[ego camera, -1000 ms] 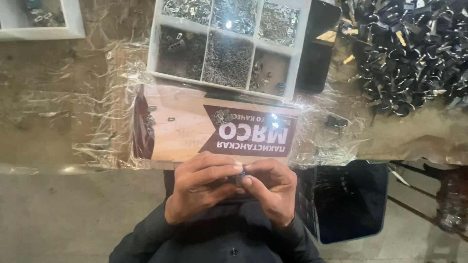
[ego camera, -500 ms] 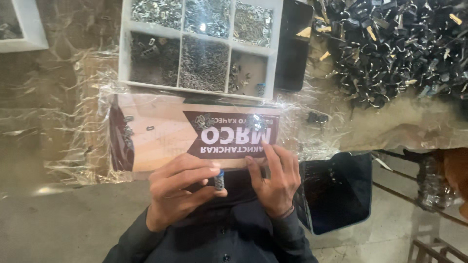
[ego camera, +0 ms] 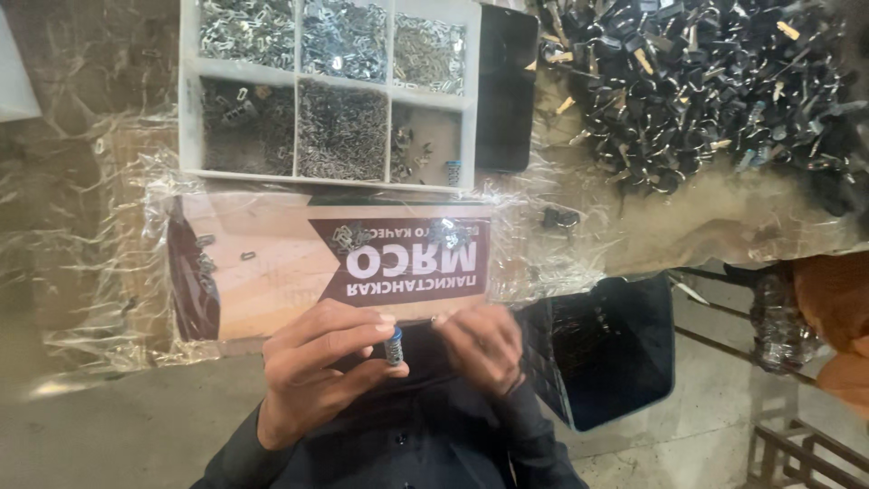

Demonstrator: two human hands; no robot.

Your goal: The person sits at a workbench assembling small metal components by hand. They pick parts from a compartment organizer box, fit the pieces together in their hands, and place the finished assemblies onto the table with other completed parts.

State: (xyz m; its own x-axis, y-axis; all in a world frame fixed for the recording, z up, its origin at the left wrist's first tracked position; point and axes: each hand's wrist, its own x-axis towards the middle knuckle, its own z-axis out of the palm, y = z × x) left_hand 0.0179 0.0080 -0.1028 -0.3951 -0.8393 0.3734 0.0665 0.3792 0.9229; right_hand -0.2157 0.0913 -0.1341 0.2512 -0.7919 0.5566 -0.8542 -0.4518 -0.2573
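Pinching a small metal cylinder (ego camera: 394,347) between thumb and forefinger, the left hand (ego camera: 328,371) holds it upright just in front of the person's chest, below the near edge of the desk (ego camera: 81,299). The fingers (ego camera: 348,340) are clamped on the cylinder's sides, leaving its top end exposed. The right hand (ego camera: 480,349) sits just beside it, blurred; its fingers look curled together near the cylinder's top, but I cannot tell whether they grip any small part.

To do this kind of fine fitting well, it seems best to keep the cylinder steady and vertical in the left hand, grip low so the top stays free, and bring the right fingertips straight in from above rather than from the side. Working close to the desk edge would help, I judge, since a dropped piece could fall to the floor.

The desk is covered in crinkled clear plastic film, with a brown-and-dark printed cardboard sheet (ego camera: 272,272) lying under it; a few tiny metal bits rest on top. Beyond it stands a white compartment tray (ego camera: 187,100) with six bins of small metal parts. A black phone (ego camera: 505,91) lies just right of the tray, and a large heap of dark keys (ego camera: 706,91) spreads over the far right. Beneath the desk edge is a dark bin (ego camera: 615,353) on a bare concrete floor (ego camera: 109,435).
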